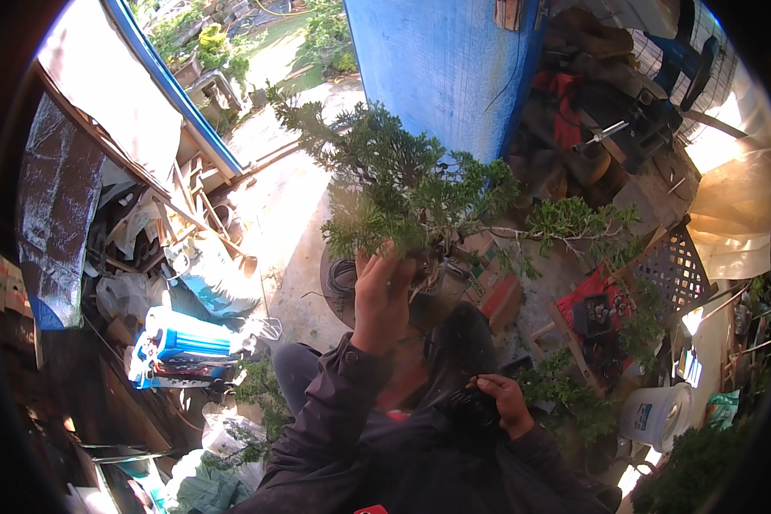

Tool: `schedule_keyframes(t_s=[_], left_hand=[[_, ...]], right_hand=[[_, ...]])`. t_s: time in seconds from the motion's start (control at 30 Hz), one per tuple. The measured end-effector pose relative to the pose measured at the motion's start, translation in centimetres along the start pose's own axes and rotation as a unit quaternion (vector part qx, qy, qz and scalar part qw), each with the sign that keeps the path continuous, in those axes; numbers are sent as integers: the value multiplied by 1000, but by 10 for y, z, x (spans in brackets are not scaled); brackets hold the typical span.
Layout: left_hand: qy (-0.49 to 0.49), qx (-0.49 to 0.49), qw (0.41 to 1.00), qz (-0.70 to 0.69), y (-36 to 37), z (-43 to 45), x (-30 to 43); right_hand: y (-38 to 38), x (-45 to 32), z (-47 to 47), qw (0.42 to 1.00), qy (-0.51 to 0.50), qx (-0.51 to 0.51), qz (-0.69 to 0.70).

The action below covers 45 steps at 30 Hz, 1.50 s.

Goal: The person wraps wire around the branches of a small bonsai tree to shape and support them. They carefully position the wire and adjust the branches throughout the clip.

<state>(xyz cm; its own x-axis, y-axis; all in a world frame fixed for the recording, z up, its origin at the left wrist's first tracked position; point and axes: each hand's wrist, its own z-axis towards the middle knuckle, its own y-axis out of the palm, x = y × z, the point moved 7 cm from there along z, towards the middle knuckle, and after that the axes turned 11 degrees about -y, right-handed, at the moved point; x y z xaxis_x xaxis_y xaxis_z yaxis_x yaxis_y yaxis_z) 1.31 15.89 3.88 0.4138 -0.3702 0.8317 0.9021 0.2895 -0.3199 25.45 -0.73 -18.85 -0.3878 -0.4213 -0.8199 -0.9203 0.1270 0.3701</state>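
Note:
A juniper bonsai (pixel 392 173) stands before me on a round turntable (pixel 334 289), with one long branch (pixel 565 234) reaching out to the right. My left hand (pixel 382 299) is raised at the near side of its foliage. The fingertips are hidden among the leaves and near the trunk, so whatever they touch does not show. Below the tree, at my lap, my right hand (pixel 506 401) holds a dark coil (pixel 468 406), apparently of wire. A loop of grey wire (pixel 340 277) lies on the turntable left of the pot.
Cardboard boxes (pixel 498 289) lie behind the pot on the right. A white bucket (pixel 655 414) and a plastic lattice crate (pixel 671 266) stand farther right. At the left are a blue-and-white container (pixel 180 337) and piled wood scraps (pixel 196 193). A large blue panel (pixel 437 70) rises beyond the tree.

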Motion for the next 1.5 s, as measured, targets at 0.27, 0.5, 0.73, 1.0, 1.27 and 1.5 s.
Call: schedule_keyframes(t_s=[0.27,0.5,0.73,1.0,1.27,1.5], left_hand=[[-9,5,1000,-5,0,-3,-5],[-14,2,1000,-15,0,-3,-6],[-26,0,999,-34,0,-4,-5],[-12,20,1000,-12,0,-7,-8],[-43,62,995,-60,3,-2,-10],[-45,62,997,-4,1,8,-4]], right_hand=[[-3,4,2,1000,-2,-2,11],[-2,4,1,1000,7,6,26],[-4,6,3,1000,6,0,16],[-4,6,3,1000,3,4,19],[-3,3,2,1000,0,6,23],[-4,2,2,1000,4,4,25]])
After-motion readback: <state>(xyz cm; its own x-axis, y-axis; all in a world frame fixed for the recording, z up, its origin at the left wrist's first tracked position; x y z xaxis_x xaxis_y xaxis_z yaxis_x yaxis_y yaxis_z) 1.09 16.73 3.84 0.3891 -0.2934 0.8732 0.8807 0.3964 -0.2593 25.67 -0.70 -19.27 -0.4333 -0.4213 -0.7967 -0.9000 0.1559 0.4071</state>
